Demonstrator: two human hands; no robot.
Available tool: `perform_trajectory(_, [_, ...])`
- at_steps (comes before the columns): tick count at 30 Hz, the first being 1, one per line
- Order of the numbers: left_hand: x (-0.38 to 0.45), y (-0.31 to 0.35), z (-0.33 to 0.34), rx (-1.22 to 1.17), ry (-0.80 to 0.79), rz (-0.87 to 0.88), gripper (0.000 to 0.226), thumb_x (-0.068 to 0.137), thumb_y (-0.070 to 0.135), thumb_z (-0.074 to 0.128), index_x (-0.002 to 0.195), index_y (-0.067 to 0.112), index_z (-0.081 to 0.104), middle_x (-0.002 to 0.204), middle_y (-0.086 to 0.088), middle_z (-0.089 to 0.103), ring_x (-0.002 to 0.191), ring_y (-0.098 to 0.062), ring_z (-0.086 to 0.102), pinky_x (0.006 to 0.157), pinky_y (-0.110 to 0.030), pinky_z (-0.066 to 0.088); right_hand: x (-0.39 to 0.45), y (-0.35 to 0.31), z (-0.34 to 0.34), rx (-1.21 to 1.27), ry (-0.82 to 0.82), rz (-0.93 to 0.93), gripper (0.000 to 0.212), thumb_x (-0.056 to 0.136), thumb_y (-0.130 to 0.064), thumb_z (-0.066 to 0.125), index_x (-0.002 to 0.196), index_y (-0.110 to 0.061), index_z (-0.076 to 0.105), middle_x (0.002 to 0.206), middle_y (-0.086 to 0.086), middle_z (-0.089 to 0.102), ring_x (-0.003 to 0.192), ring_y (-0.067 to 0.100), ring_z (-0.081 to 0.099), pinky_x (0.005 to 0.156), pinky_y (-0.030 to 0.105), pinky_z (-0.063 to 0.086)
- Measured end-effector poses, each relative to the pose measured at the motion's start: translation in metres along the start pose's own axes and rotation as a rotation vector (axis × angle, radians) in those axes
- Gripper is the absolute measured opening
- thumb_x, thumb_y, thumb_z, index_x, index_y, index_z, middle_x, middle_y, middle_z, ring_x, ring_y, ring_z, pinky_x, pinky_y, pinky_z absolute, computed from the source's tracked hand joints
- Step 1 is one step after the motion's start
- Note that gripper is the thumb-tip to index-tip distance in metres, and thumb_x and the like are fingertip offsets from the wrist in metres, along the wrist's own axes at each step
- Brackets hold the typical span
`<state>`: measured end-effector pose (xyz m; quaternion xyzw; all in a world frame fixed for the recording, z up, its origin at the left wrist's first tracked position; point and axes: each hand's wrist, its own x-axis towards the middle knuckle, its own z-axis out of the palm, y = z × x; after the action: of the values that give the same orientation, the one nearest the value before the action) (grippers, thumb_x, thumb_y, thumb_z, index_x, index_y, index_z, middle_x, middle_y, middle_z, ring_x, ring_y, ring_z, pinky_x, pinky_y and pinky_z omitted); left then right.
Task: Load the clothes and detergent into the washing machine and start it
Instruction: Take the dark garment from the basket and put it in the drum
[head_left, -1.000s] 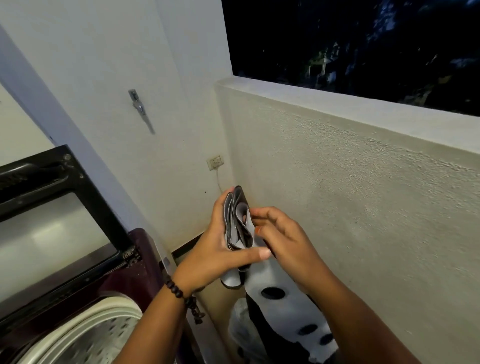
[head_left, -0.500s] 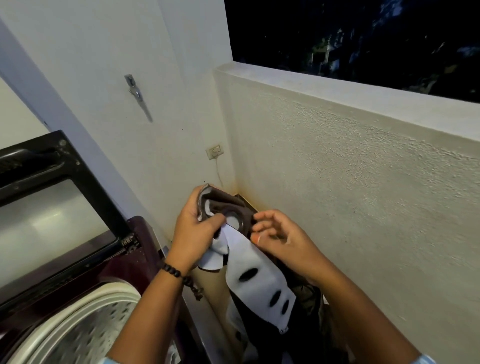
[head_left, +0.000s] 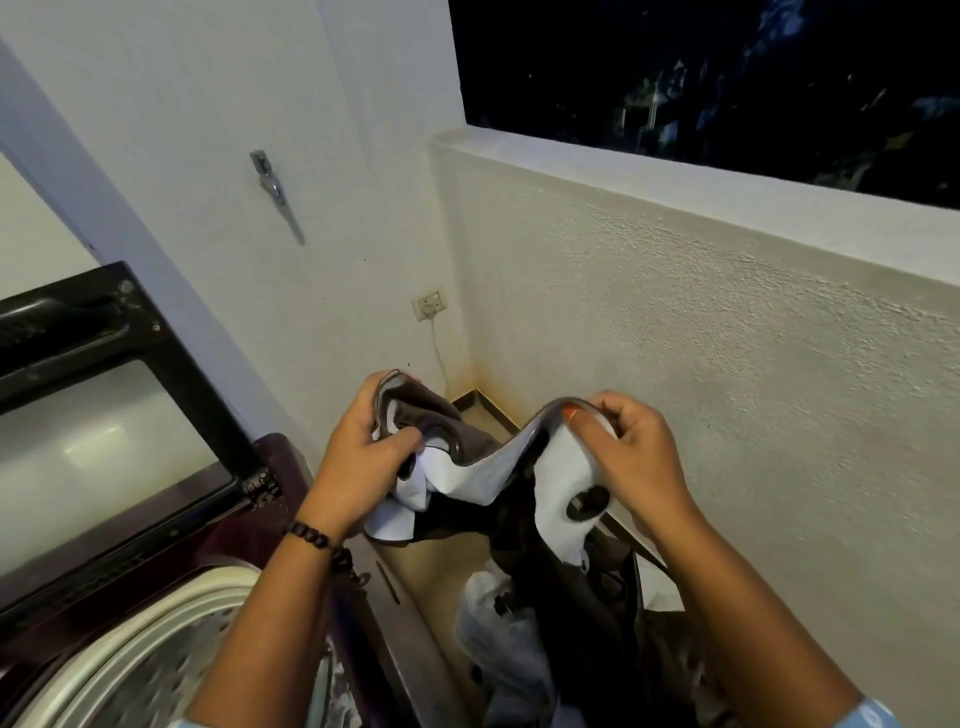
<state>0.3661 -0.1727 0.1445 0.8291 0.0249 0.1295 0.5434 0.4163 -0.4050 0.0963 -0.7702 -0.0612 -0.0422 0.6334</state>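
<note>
holding a dark garment (head_left: 470, 449) with white panels up in the air between both hands, just right of the washing machine (head_left: 171, 525). left hand (head_left: 363, 457) is closed around one bunched end, fingers curled over the fabric, thumb pressing on the front. right hand (head_left: 631, 452) pinches the other end, thumb on top of the edge, fingers wrapped behind. fabric sags between the two grips and the rest hangs down toward the floor. white panel near the right hand has a dark oval hole.

washer lid (head_left: 104, 384) is raised, leaning against the wall. drum rim (head_left: 156, 623) is visible at lower left, open; can't tell what's in it. beaded bracelet (head_left: 317, 540) on the left wrist. wall socket (head_left: 429, 302) with a cord plugged in sits in the corner above the hands. white plastic bag (head_left: 498, 634) on the floor below the garment.
</note>
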Motion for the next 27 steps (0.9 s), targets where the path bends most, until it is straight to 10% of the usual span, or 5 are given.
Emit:
perform_trajectory(6, [-0.009,0.011,0.022,-0.067,-0.147,0.012,0.046,0.071,0.022,0.064,0.114,0.035,0.053,0.1,0.015,0.066,0.097,-0.005,0.064,0.084,-0.021,0.052,-0.011,-0.041,0.024,0.233,-0.063,0.052,0.008,0.091,-0.029,0.063,0.093,-0.021,0.065,0.068,-0.005,0.066,0.064,0.009,0.06,0.064,0.032,0.051])
perform_trajectory(12, [-0.011,0.016,0.026,-0.239,-0.2,-0.093,0.058,0.073,0.032,0.077,0.123,0.031,0.048,0.107,0.009,0.068,0.102,-0.009,0.066,0.084,-0.026,0.055,-0.022,-0.056,0.028,0.31,-0.346,0.082,0.024,0.099,-0.035,0.047,0.115,-0.024,0.061,0.107,0.002,0.069,0.105,0.014,0.066,0.095,0.033,0.052])
perform_trajectory(17, [-0.009,0.013,0.031,-0.163,-0.075,-0.081,0.046,0.077,0.019,0.077,0.117,0.02,0.054,0.106,-0.001,0.069,0.1,-0.015,0.067,0.087,-0.029,0.053,-0.023,-0.053,0.023,0.279,-0.57,0.11,0.036,0.093,-0.046,0.042,0.122,-0.026,0.05,0.116,-0.002,0.067,0.108,-0.003,0.061,0.091,0.015,0.048])
perform_trajectory(21, [-0.007,0.008,0.032,-0.2,0.007,-0.091,0.033,0.087,-0.008,0.057,0.109,0.016,0.058,0.094,0.0,0.068,0.087,-0.014,0.065,0.075,-0.024,0.053,-0.025,-0.039,0.016,0.407,-0.658,0.155,0.061,0.084,-0.027,0.066,0.136,-0.029,0.034,0.13,-0.006,0.062,0.118,0.007,0.06,0.101,0.03,0.048])
perform_trajectory(27, [0.001,0.0,0.017,-0.27,0.2,-0.164,0.041,0.086,-0.012,0.046,0.112,0.017,0.058,0.107,-0.006,0.065,0.094,-0.019,0.065,0.08,-0.03,0.055,-0.036,-0.013,-0.004,-0.444,-0.865,0.021,0.08,0.068,-0.042,0.082,0.132,-0.042,0.033,0.126,-0.015,0.053,0.111,0.009,0.056,0.091,0.037,0.053])
